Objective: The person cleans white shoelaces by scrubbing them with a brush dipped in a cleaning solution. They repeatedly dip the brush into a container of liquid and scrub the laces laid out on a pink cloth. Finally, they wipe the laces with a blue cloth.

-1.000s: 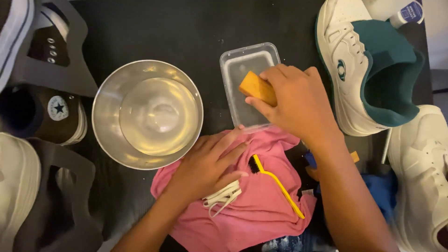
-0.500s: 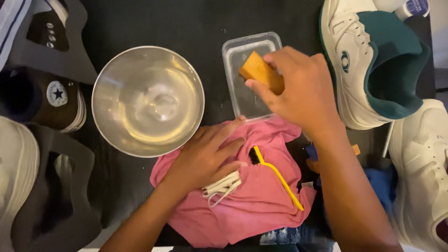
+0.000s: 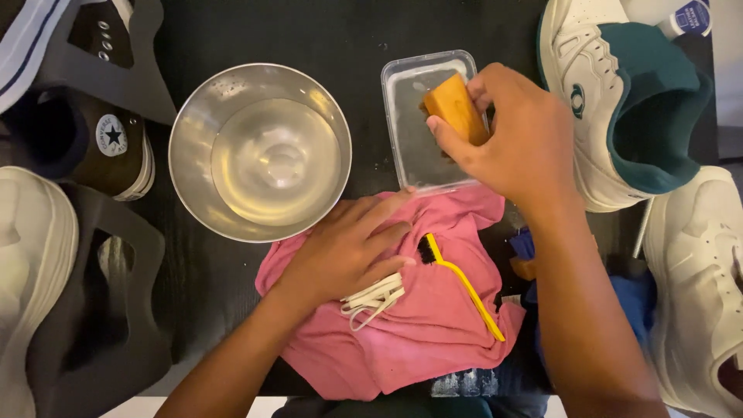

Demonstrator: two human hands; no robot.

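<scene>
Head: right hand point(image 3: 526, 143) grips orange sponge point(image 3: 457, 112); left point(image 3: 348, 248) on pink cloth point(image 3: 433, 333).

Open black tabletop point(image 3: 340, 31) above the bowl point(image 3: 259, 151) and tray point(image 3: 422, 116). Shoes point(image 3: 619, 101) wall both sides; cloth point(image 3: 418, 325) fills the front. Right-side gap likely tight.

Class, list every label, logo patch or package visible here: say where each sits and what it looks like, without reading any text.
Blue-labelled white bottle: top right corner, mostly cropped.
Round white star patch: on the black high-top sneaker at left.
Round teal emblem: side of the white-and-teal shoe, upper right.
Clear rectangular plastic container: centre, unlabelled.
</scene>
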